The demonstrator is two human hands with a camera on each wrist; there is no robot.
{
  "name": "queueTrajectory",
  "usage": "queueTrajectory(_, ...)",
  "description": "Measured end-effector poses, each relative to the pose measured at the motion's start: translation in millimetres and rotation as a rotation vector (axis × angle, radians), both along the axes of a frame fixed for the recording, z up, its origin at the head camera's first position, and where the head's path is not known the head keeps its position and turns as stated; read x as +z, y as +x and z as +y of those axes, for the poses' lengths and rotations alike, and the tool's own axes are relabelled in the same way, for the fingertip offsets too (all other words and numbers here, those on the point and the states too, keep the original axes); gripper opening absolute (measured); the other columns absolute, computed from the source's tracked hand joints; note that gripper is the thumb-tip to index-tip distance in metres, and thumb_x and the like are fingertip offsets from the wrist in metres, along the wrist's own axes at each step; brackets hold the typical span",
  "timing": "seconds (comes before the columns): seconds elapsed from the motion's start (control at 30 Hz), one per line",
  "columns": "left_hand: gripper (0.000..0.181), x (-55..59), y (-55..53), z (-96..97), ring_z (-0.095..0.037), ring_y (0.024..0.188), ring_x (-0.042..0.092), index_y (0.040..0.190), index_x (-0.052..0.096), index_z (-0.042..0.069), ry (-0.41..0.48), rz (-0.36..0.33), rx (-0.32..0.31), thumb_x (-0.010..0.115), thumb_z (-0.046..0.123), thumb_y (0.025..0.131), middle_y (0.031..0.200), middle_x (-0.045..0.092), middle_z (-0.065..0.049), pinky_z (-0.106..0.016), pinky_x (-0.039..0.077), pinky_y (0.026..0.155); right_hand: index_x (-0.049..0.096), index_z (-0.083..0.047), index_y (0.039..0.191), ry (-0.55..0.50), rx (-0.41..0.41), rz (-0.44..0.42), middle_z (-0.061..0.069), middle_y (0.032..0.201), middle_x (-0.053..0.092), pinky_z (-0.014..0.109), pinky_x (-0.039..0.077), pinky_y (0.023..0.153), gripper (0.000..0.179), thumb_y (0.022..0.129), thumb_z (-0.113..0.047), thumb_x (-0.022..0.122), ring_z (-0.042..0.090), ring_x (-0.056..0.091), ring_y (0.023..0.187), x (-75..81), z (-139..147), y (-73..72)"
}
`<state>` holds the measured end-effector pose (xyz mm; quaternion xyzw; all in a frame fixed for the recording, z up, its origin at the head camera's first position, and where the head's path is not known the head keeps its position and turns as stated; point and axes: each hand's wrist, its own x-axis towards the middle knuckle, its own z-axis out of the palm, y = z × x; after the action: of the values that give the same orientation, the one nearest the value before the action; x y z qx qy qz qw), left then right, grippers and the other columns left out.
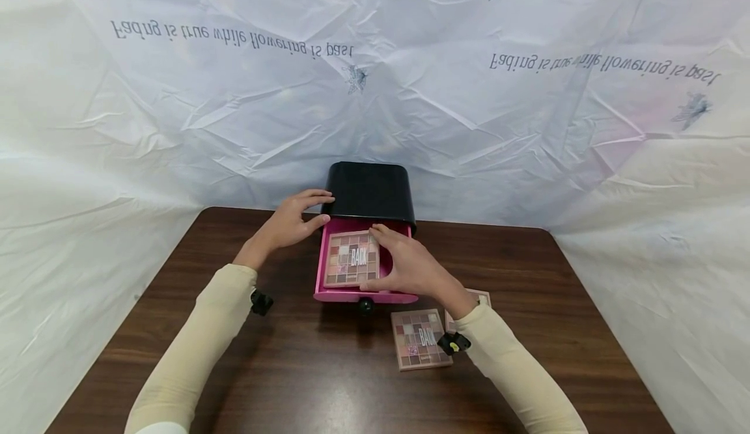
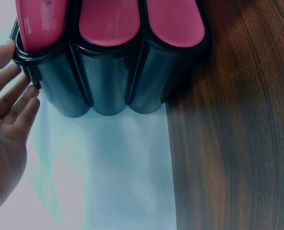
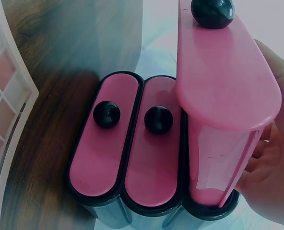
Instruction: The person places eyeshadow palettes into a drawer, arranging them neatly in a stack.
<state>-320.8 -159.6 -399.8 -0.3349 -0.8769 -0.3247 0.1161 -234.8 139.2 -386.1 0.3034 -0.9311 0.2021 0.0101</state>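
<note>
A small black drawer cabinet [image 1: 370, 190] stands at the back of the table, its top pink drawer [image 1: 398, 297] pulled out. In that drawer lies an eyeshadow palette [image 1: 351, 258] with a grid of pans and the word BACK. My right hand [image 1: 413, 265] holds the palette by its right side, fingers at the far corner and thumb at the near corner. My left hand [image 1: 295, 219] touches the cabinet's left side with extended fingers [image 2: 19, 98], thumb near the drawer's edge. In the right wrist view, two lower drawers [image 3: 151, 148] with black knobs are closed.
A second eyeshadow palette [image 1: 418, 339] lies on the dark wooden table [image 1: 281, 369] in front of the cabinet, to the right. Another palette [image 1: 479, 296] is partly hidden under my right wrist. A white printed sheet [image 1: 234, 95] hangs behind the table and at both sides.
</note>
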Motion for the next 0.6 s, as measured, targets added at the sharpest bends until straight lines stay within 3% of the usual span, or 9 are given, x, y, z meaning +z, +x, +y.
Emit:
queueTrajectory(0.27, 0.048, 0.3, 1.2, 0.1, -0.033, 0.140, 0.047, 0.144, 0.060, 0.009, 0.000, -0.013, -0.003, 0.065, 0.032, 0.102, 0.150, 0.052, -0.012, -0.055, 0.037, 0.115, 0.040, -0.011, 0.158, 0.013, 0.009, -0.023, 0.009, 0.164, 0.035, 0.056, 0.037, 0.115, 0.106, 0.076, -0.064, 0.081, 0.031, 0.043, 0.146, -0.7, 1.6, 0.6)
queueTrajectory(0.6, 0.048, 2.2, 1.3, -0.3, -0.033, 0.141, 0.047, 0.144, 0.060, 0.009, -0.001, -0.018, -0.003, 0.065, 0.033, 0.102, 0.150, 0.052, -0.011, -0.054, 0.037, 0.115, 0.054, -0.013, 0.150, -0.162, 0.054, 0.079, 0.004, 0.158, 0.046, 0.053, 0.045, 0.109, 0.075, 0.088, -0.049, 0.078, 0.028, 0.050, 0.141, 13.6, 15.2, 7.0)
